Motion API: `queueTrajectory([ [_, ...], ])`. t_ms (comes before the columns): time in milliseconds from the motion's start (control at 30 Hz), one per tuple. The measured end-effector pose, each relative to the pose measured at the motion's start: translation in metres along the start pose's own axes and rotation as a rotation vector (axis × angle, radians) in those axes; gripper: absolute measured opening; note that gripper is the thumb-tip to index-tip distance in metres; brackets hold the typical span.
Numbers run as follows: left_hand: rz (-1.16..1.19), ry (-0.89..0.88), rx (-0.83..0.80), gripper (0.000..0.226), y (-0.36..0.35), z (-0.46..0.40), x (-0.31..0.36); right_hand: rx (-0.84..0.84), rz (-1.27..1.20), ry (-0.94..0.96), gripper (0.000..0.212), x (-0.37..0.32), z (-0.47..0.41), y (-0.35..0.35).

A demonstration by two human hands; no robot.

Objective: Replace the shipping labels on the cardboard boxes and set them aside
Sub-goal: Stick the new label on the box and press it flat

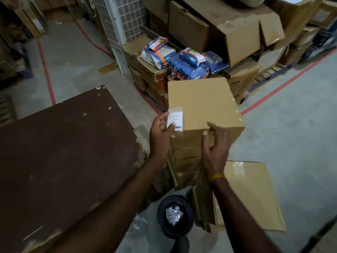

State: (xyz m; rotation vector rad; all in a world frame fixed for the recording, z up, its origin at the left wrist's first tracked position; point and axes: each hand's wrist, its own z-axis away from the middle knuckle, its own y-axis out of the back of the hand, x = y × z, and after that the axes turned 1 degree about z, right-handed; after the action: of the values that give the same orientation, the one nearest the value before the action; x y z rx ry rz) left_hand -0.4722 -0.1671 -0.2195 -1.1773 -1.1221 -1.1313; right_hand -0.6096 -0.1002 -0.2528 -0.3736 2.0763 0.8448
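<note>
A plain cardboard box (202, 103) sits on top of a stack of boxes in front of me. A white shipping label (176, 119) with a barcode lies at the box's near left corner, under clear tape. My left hand (161, 136) pinches the label's left edge with thumb and fingers. My right hand (216, 143) rests against the box's near front edge, fingers loosely curled on the cardboard, a yellow band on its wrist.
A dark brown table (60, 148) fills the left. A black bin (175, 216) holding crumpled labels stands on the floor below my arms. Flat cardboard (255, 194) lies at the lower right. Stacked boxes and blue packets (189, 63) crowd the back; red floor lines border the concrete.
</note>
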Motion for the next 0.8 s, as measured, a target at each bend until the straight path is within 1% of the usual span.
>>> queueTrajectory([
  [33,-0.016,0.006,0.01,0.042,0.007,0.016,-0.006,-0.054,-0.082,-0.051,0.03,-0.006,0.021,0.001],
  [67,-0.019,0.015,0.009,0.045,0.015,0.034,-0.013,-0.119,-0.185,-0.149,0.029,-0.007,0.043,0.0],
  [133,-0.043,0.054,-0.017,0.048,0.034,0.067,-0.041,-0.308,-0.437,-0.433,0.027,-0.008,0.084,-0.002],
  [167,-0.075,0.082,-0.037,0.05,0.046,0.085,-0.059,-0.401,-0.517,-0.555,0.028,-0.002,0.106,-0.005],
  [233,-0.139,0.172,-0.069,0.053,0.074,0.116,-0.096,-0.517,-0.525,-0.704,0.034,0.013,0.15,-0.01],
  [267,-0.156,0.232,-0.081,0.055,0.088,0.131,-0.114,-0.525,-0.493,-0.757,0.034,0.022,0.172,-0.01],
  [300,-0.165,0.304,-0.091,0.058,0.103,0.146,-0.132,-0.522,-0.463,-0.824,0.031,0.031,0.193,-0.01],
  [400,-0.125,0.506,-0.139,0.069,0.137,0.189,-0.172,-0.507,-0.428,-1.024,0.023,0.045,0.249,-0.006],
  [433,-0.101,0.56,-0.165,0.072,0.147,0.203,-0.185,-0.523,-0.393,-1.066,0.024,0.052,0.269,-0.006],
  [500,-0.062,0.64,-0.2,0.079,0.165,0.227,-0.21,-0.533,-0.295,-1.069,0.027,0.072,0.309,-0.009],
  [600,-0.099,0.731,-0.235,0.081,0.186,0.258,-0.249,-0.53,-0.187,-1.09,0.023,0.101,0.363,-0.015],
  [700,-0.15,0.831,-0.166,0.075,0.198,0.279,-0.282,-0.534,-0.114,-1.139,0.021,0.12,0.399,-0.024],
  [800,-0.15,0.924,-0.113,0.074,0.198,0.286,-0.318,-0.52,-0.051,-1.167,0.022,0.146,0.423,-0.038],
])
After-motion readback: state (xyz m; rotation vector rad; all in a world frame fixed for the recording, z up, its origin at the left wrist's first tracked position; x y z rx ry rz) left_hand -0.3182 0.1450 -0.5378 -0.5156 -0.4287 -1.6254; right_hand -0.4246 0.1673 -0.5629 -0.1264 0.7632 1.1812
